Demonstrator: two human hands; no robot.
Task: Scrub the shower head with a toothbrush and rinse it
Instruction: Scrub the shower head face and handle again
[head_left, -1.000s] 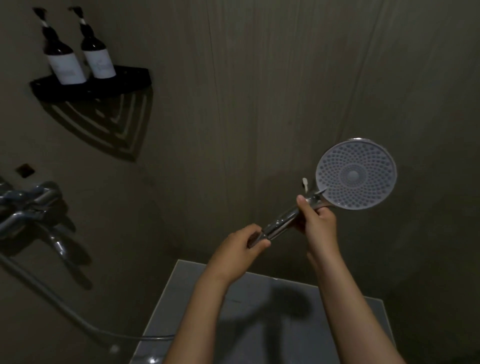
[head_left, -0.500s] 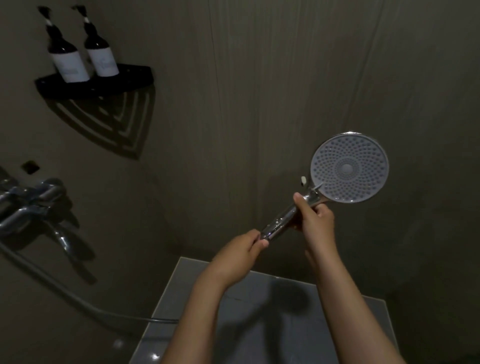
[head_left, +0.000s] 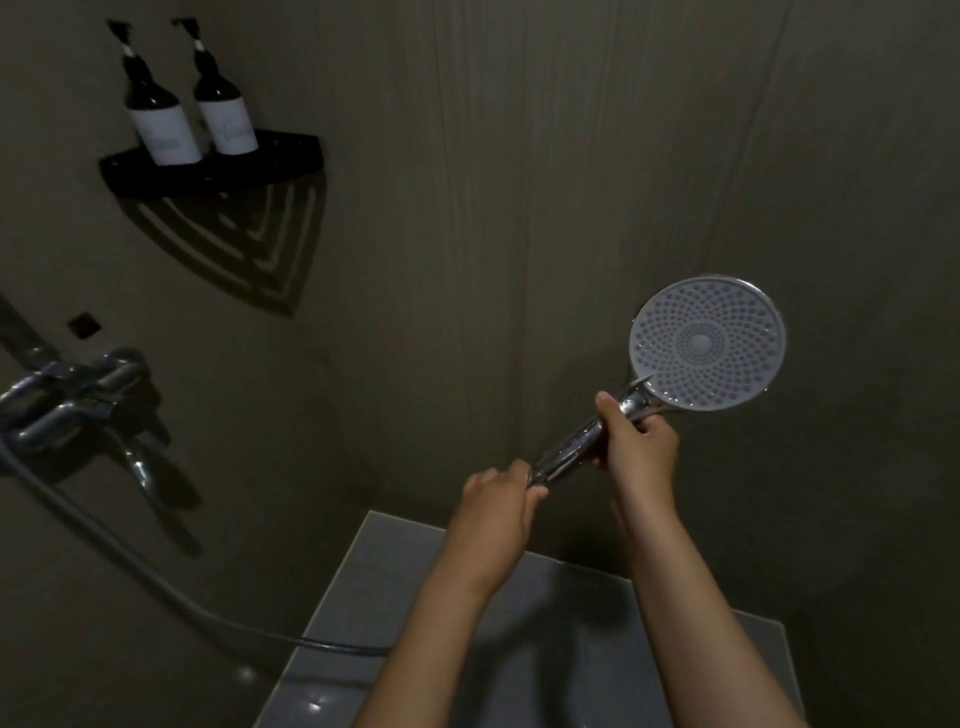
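Step in hand: presenting for the scrub, judged not yet begun; shower head (head_left: 706, 343), one, face toward camera, just above right grip (head_left: 641, 449), which clasps the handle top; left grip (head_left: 498, 499) clasps the handle's lower end; toothbrush: none visible; next move needs one grip freed for it; bottles (head_left: 161, 119): two, far up-left of left grip.

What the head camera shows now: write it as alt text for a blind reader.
Two hands hold a round chrome shower head by its handle, nozzle face toward the camera: the right hand grips just below the head, the left hand the lower end. At left, two pump bottles stand on a black corner shelf above a chrome tap.
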